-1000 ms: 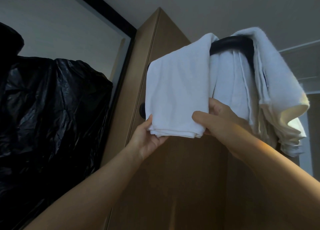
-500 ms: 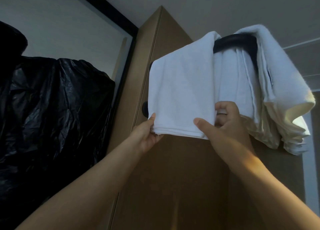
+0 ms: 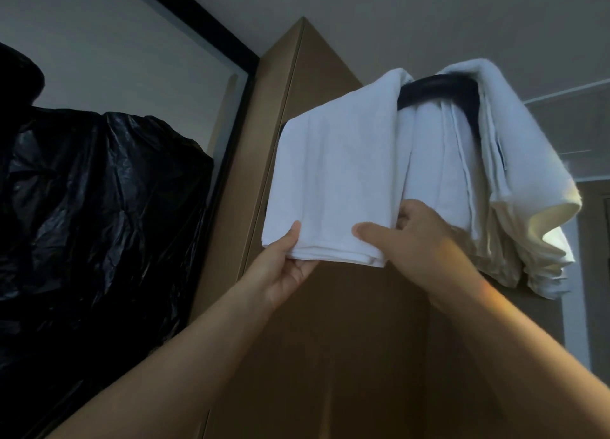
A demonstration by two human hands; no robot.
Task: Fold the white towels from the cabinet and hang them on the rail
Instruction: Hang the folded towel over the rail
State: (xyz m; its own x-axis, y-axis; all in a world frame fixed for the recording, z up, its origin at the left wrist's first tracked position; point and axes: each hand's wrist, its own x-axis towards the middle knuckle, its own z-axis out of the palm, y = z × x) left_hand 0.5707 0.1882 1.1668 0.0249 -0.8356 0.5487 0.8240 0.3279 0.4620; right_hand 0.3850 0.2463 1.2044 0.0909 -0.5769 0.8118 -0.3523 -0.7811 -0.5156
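Black crinkled plastic sheeting fills the left side of the scene. Right of it rises a brown wooden cabinet, seen from below against a grey ceiling.

Left hand: raised, with the thumb on the front face of the folded white towel at its lower left corner. The fingers are beneath the hem, so the corner is pinched between them.

Folded white towel: draped over the left part of the dark rail. Its front flap hangs in front of the cabinet with the layered hem at the bottom.

Right hand: thumb on the front of the same towel near its lower right corner, fingers curled behind the right edge, gripping it.

Rail: a dark curved bar, visible only in the gap between the towels.

Further right, other white towels hang over the same rail, touching the held towel. Their lower folds are bunched and uneven, and one corner is lit yellowish.
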